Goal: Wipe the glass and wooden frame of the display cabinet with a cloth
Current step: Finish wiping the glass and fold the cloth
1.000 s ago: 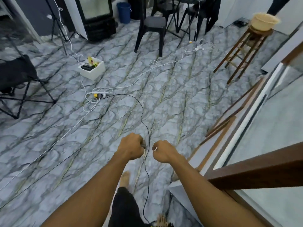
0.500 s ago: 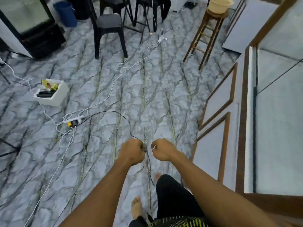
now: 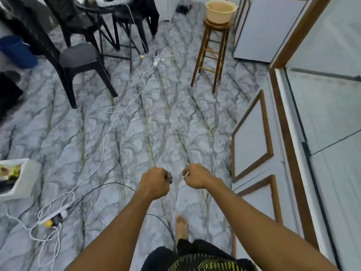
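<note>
A: Why are our 2 fists out in front?

B: We judge we're readying something. Our left hand [image 3: 154, 182] clenches a small dark thing [image 3: 169, 178], and our right hand [image 3: 197, 177] pinches a small white bit [image 3: 185, 174]. No cloth shows.

A: And the display cabinet [image 3: 301, 145]?

B: Close on our right, glass [image 3: 330, 106] and wooden frame [image 3: 292, 153] untouched. Loose cables [image 3: 109, 130] cross the floor near our bare foot [image 3: 181, 227]; a stool [image 3: 213, 53] stands well ahead.

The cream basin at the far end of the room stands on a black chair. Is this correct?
Not quite. The head view shows the cream basin at the far end of the room standing on a tall wooden stool.
</note>
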Action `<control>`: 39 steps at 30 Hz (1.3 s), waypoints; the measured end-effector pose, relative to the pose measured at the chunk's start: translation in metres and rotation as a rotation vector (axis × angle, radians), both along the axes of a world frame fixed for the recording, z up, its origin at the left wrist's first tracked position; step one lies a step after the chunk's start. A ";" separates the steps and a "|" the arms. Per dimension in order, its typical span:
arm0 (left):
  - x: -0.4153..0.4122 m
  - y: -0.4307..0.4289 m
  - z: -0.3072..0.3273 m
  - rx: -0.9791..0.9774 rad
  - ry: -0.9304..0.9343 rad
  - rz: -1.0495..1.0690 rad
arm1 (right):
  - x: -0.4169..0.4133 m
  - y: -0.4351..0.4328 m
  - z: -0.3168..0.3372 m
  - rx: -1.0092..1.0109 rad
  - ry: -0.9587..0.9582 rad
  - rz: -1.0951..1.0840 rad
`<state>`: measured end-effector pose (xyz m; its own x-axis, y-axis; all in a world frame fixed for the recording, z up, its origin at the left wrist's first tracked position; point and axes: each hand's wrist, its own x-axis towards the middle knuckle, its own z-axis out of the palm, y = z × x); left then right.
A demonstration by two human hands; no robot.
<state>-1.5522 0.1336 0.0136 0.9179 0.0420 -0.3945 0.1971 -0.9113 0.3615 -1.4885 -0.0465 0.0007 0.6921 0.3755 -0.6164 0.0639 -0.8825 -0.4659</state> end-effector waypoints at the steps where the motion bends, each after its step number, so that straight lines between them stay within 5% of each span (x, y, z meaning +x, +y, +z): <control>1: 0.027 0.003 0.003 0.000 -0.001 -0.009 | 0.025 0.001 0.002 -0.001 -0.002 -0.021; 18: 0.535 0.049 0.025 -0.019 -0.067 -0.269 | 0.466 0.048 0.018 -0.072 -0.056 -0.231; 39: 1.092 -0.039 0.023 -0.164 -0.247 -0.268 | 1.021 -0.014 0.028 0.136 -0.064 -0.457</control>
